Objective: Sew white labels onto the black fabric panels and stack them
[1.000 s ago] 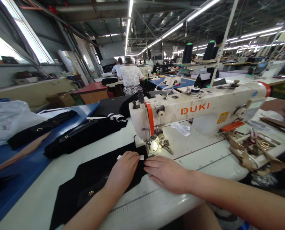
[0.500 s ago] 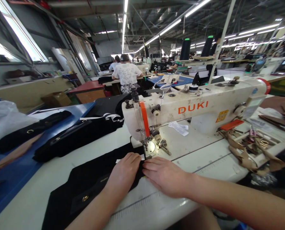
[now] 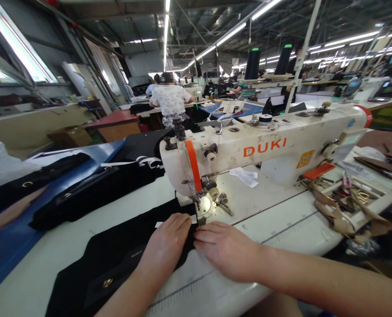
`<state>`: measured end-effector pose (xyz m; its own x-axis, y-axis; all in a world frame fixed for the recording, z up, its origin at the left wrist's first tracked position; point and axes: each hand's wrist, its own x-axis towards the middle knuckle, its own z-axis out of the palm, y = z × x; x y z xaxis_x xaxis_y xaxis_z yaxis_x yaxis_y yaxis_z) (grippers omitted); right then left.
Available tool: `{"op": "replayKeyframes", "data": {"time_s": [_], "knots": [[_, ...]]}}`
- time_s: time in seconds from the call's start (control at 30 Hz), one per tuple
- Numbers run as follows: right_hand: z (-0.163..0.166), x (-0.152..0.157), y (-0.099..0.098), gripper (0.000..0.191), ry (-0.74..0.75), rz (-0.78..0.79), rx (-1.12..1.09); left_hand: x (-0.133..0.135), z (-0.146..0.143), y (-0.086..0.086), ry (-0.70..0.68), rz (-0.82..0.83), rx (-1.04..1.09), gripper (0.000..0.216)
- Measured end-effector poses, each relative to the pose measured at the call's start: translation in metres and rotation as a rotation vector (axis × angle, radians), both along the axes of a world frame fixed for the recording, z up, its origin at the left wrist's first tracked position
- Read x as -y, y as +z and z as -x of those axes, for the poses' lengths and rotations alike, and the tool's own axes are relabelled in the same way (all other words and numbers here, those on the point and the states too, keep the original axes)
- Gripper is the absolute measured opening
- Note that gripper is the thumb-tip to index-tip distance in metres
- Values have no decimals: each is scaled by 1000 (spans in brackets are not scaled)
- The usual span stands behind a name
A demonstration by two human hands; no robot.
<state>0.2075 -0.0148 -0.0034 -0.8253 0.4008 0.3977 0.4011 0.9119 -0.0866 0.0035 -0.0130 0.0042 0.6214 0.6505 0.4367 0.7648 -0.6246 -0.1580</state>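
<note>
A black fabric panel (image 3: 116, 242) with a gold-coloured metal fitting (image 3: 108, 282) lies on the sewing machine bed, its far right corner by the presser foot (image 3: 197, 203). My left hand (image 3: 169, 240) lies over the panel's right part, fingers bent and held together, pressing on the cloth. Beside it, a white strip (image 3: 159, 224) shows from under the fingers. My right hand (image 3: 225, 248) has its fingers together at the panel's right edge, just in front of the needle plate (image 3: 203, 205). Its thumb is hidden. The white sewing machine (image 3: 265, 149) stands just beyond both hands.
To the left, more black fabric pieces (image 3: 93, 189) lie by a blue surface (image 3: 4, 264). At right is a tray (image 3: 374, 198) with small tools and rings, with brown strips (image 3: 331, 211) over its edge. Paper labels (image 3: 244, 176) lie under the machine arm. A person (image 3: 171, 99) sits farther back.
The view has shifted slightly, so the machine and panel appear a little farther left. Both hands keep nearly the same place by the presser foot, with the right fingers still at the panel's edge.
</note>
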Motion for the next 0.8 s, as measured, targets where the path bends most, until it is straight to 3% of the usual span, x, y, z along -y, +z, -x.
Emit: {"op": "replayKeyframes", "data": {"time_s": [0.23, 0.5, 0.8], "knots": [[0, 1, -2, 21, 8, 34, -18, 1, 0, 3, 3, 55, 2, 33], [0, -28, 18, 20, -78, 67, 52, 2, 0, 2, 19, 17, -110, 37], [4, -43, 5, 16, -66, -6, 87, 17, 11, 1, 115, 266, 14, 41]]}}
